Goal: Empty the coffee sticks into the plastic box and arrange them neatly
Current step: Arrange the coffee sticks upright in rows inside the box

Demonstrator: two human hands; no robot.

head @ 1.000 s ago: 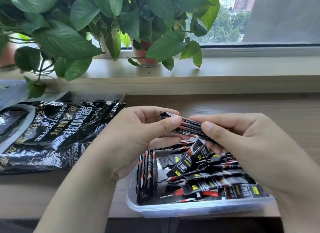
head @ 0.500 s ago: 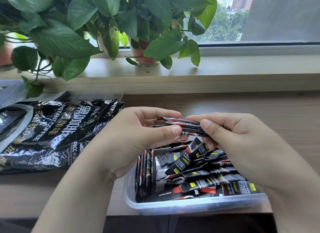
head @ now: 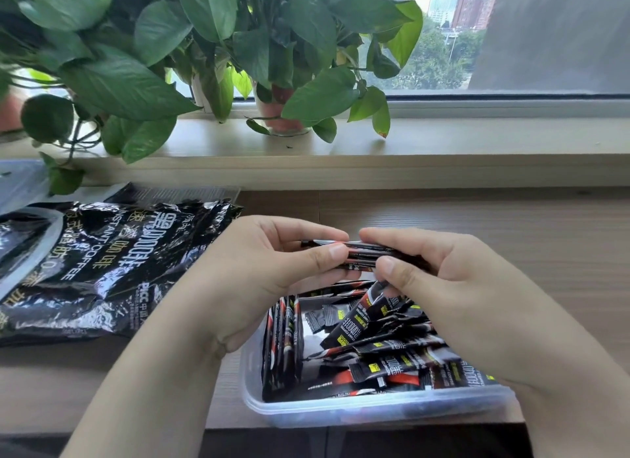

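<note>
A clear plastic box (head: 368,413) sits at the table's near edge, filled with black and red coffee sticks (head: 385,348). A few sticks stand on edge along its left wall; the others lie jumbled to the right. Above the box, my left hand (head: 272,270) and my right hand (head: 453,280) together pinch a small bundle of coffee sticks (head: 361,254), held level between thumbs and fingers. The black instant coffee bag (head: 92,266) lies flat and crumpled on the table to the left.
Leafy potted plants (head: 204,55) stand on the window sill (head: 477,140) behind the table, leaves hanging over the bag's far side. A grey sheet (head: 17,185) lies at the far left. Bare wooden table (head: 511,232) stretches to the right.
The bundle has turned from a slant to level, and my two hands have drawn closer together over it. The box and the bag have not moved.
</note>
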